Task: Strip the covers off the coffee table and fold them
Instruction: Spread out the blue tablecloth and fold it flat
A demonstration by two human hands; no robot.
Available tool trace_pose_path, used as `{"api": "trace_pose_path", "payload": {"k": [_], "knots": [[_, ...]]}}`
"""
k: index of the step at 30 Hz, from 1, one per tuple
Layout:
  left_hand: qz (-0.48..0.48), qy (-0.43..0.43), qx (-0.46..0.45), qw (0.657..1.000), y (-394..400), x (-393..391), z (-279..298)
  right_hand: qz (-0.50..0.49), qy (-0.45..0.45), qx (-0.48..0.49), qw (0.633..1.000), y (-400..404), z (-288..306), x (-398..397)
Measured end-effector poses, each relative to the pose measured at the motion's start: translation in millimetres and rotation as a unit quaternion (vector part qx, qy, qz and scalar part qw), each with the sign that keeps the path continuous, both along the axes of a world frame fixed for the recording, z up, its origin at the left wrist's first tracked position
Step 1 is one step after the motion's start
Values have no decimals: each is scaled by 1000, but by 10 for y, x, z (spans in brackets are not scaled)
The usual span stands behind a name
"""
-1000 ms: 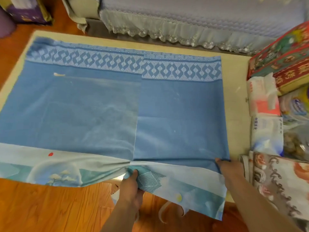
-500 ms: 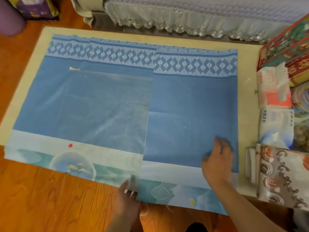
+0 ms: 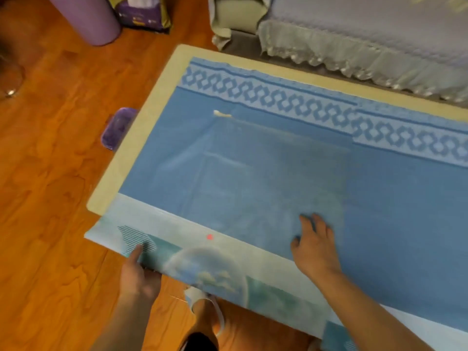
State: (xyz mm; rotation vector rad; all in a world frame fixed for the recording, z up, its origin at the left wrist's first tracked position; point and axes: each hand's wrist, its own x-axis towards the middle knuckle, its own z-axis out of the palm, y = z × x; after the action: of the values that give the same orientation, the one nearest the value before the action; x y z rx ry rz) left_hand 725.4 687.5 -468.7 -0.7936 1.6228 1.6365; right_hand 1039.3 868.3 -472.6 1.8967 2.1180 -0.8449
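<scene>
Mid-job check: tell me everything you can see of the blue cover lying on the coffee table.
The blue fabric cover with a pale woven chain border lies flat across the cream-coloured coffee table, folded: an overlapping layer edge shows to the right. Its far edge carries the patterned band; its near edge, pale with teal printed scenery, overhangs the table front. A small white fleck sits on it. The right hand presses flat on it; the left hand holds the overhanging edge.

— what's carrying it all?
— a cream coffee table (image 3: 141, 138) standing on an orange wooden floor (image 3: 50, 198).
— and lying on it?
— a blue cover (image 3: 253, 173), spread flat, patterned band along the far edge, its pale near edge hanging past the table's front. bare tabletop shows at the left and far sides.
</scene>
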Motion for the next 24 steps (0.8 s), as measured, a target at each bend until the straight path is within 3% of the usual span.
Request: {"api": "trace_pose_path", "payload": {"k": [5, 9, 14, 19, 24], "knots": [[-78, -8, 15, 997, 81, -1078, -17, 57, -8, -11, 998, -227, -127, -1479], [-113, -1, 17, 993, 261, -1421, -34, 18, -88, -46, 995, -194, -259, -2077], [-130, 51, 92, 986, 512, -1458, 209, 9, -113, -36, 993, -178, -265, -2128], [-70, 2, -81, 994, 14, -1445, -174, 5, -104, -19, 994, -175, -218, -2041], [-98, -10, -81, 992, -141, -1490, -207, 12, -128, -13, 992, -165, -239, -1906]]}}
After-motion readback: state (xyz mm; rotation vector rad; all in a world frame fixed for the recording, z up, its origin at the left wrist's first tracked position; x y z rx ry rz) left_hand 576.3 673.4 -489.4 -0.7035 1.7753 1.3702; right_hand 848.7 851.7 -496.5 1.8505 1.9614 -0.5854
